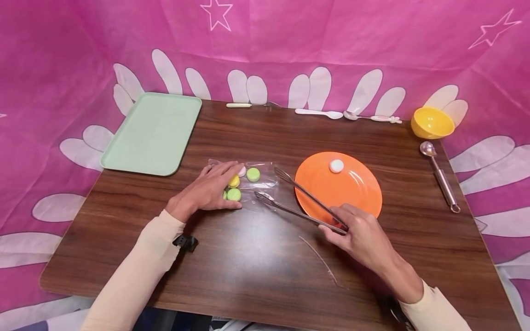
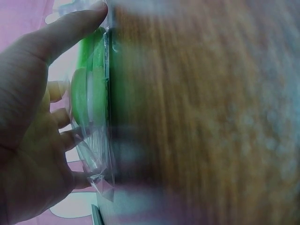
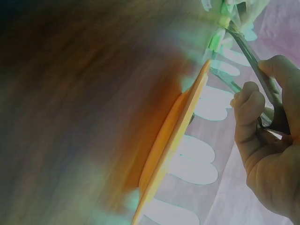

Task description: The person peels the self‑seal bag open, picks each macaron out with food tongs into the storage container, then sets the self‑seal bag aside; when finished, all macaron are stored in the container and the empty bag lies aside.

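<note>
My left hand (image 1: 213, 186) rests over the left part of a clear plastic bag (image 1: 265, 181), its fingers spread and thumb stretched along the near side. Inside the bag are green macarons (image 1: 253, 174), a yellow macaron (image 1: 234, 181) and a pale one (image 1: 242, 171), some partly hidden by the hand. In the left wrist view a green macaron (image 2: 89, 96) shows through the film. My right hand (image 1: 362, 234) grips metal tongs (image 1: 306, 193) near their joined end. Their tips are apart at the bag's right side. A white macaron (image 1: 337, 166) lies on the orange plate (image 1: 308, 184).
A pale green tray (image 1: 153, 133) lies at the back left. Along the back edge are a white spoon (image 1: 319, 113) and other utensils. A yellow bowl (image 1: 432, 123) and a metal scoop (image 1: 440, 177) are at the right. A thin strip (image 1: 320, 259) lies near the front.
</note>
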Action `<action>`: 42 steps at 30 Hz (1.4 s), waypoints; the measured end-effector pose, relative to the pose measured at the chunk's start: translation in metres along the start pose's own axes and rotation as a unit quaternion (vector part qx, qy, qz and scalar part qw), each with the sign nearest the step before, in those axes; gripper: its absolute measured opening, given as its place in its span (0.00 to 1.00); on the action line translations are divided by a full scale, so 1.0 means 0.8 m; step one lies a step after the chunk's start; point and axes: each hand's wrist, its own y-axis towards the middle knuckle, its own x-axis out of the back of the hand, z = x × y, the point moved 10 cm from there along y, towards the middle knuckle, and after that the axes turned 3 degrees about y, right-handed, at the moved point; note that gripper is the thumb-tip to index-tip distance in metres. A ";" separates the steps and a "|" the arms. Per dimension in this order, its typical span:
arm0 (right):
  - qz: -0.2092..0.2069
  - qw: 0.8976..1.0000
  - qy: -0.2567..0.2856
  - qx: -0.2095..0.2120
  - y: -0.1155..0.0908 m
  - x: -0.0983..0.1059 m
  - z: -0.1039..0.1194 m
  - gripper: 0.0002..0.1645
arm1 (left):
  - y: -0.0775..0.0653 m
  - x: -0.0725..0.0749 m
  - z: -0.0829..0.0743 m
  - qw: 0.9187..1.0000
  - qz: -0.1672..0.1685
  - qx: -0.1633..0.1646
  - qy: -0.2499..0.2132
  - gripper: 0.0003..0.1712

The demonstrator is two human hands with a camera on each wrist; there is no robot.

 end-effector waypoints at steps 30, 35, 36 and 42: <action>0.037 0.997 0.030 -0.058 0.013 -0.025 -0.014 0.18 | -0.001 0.000 0.003 1.000 0.000 0.004 -0.002 0.64; 0.028 0.997 0.034 -0.057 0.011 -0.022 -0.014 0.15 | 0.000 0.000 0.003 1.000 -0.001 0.003 -0.002 0.64; 0.028 0.997 0.034 -0.057 0.011 -0.022 -0.014 0.15 | 0.000 0.000 0.003 1.000 -0.001 0.002 -0.002 0.64; 0.031 0.997 0.036 -0.053 0.018 -0.026 -0.012 0.14 | 0.000 -0.001 0.004 1.000 0.001 0.003 -0.001 0.64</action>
